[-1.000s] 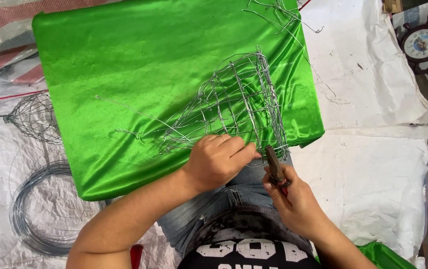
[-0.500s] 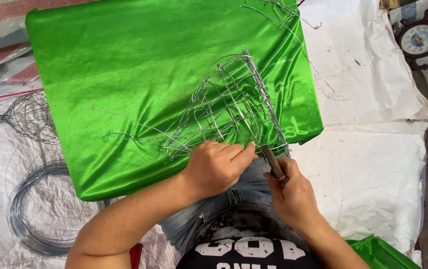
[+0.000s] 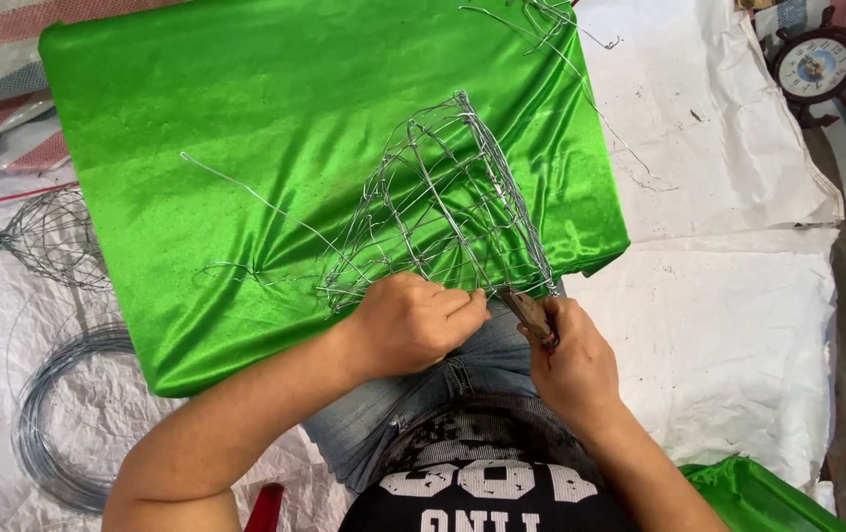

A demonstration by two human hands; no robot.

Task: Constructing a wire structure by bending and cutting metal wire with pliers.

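1. Fingers of the left hand [image 3: 413,323] are curled tight over the near rim of a wire-mesh basket frame [image 3: 448,202]; I see the knuckles bunched and the fingertips pressing toward the right hand.
2. On the right hand [image 3: 571,360] I see the fingers wrapped round the brown handles of a pair of pliers [image 3: 529,315], whose nose points up and left at the frame's rim, just beside the left fingertips.
3. I can't tell whether the plier nose is biting the wire; that spot is too small and partly hidden.
4. I find the frame lying on its side on a shiny green cloth [image 3: 216,128], its open rim nearest the person and its narrower end pointing away.
5. Loose wire ends trail off the frame to the left across the cloth.
6. Left of the cloth, on the white sheeting [image 3: 748,325], I see a coil of wire [image 3: 44,414], with another small wire frame [image 3: 44,236] above it.
7. At the top right corner I see a wheel-shaped clock [image 3: 822,64].
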